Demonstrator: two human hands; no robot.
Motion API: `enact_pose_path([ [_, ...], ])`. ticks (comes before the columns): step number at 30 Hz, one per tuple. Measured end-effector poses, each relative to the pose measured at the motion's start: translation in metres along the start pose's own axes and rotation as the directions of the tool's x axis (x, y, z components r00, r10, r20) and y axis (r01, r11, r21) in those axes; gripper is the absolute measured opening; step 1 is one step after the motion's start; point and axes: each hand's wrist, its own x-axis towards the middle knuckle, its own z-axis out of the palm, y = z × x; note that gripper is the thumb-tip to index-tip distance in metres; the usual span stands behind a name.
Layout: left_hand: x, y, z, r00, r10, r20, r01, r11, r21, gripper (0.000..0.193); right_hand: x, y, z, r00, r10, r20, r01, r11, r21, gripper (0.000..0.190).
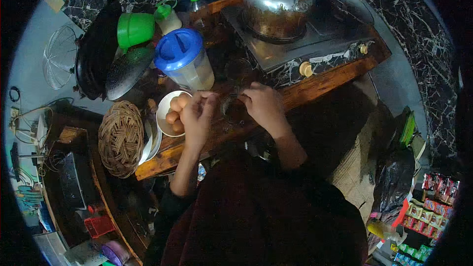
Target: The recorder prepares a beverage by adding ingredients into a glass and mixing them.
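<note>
My left hand [199,112] is raised over the wooden table [166,157], just right of a white bowl [160,112] of brown eggs [172,117]. My right hand [262,105] is a short way to the right, its fingers bent towards the left. Between the two hands is what looks like a clear glass [231,111], dim and hard to make out. Whether either hand holds something small cannot be told. Behind my left hand stands a clear plastic pitcher with a blue lid [181,53], with pale contents.
A soot-stained metal kettle [275,7] sits on a gas stove [299,50] at the back right. A woven basket [122,138], a green plastic container [135,30], a dark pan [129,70] and a wire strainer [58,58] are to the left. Packets [425,214] hang at the lower right.
</note>
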Motion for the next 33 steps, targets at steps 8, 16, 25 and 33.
enact_pose_path([
  [8,0.006,-0.038,0.005,0.991,-0.019,0.129,-0.032,0.922,0.386,0.014,-0.001,-0.012,-0.016,0.998,-0.015,-0.063,0.021,0.994,0.105,0.009],
  [16,-0.008,0.020,0.012,0.998,0.014,0.056,-0.008,0.995,-0.104,0.014,-0.006,-0.019,-0.048,0.984,-0.022,-0.178,0.053,0.984,0.170,0.007],
  [25,-0.002,0.009,0.012,0.988,-0.045,0.148,0.047,0.999,-0.011,0.014,-0.004,-0.017,-0.047,0.981,0.002,-0.193,0.038,0.978,0.203,0.008],
  [33,0.000,-0.007,0.008,0.986,-0.086,0.141,0.056,0.977,0.207,0.014,-0.003,-0.016,-0.050,0.982,0.011,-0.187,0.029,0.977,0.209,0.008],
])
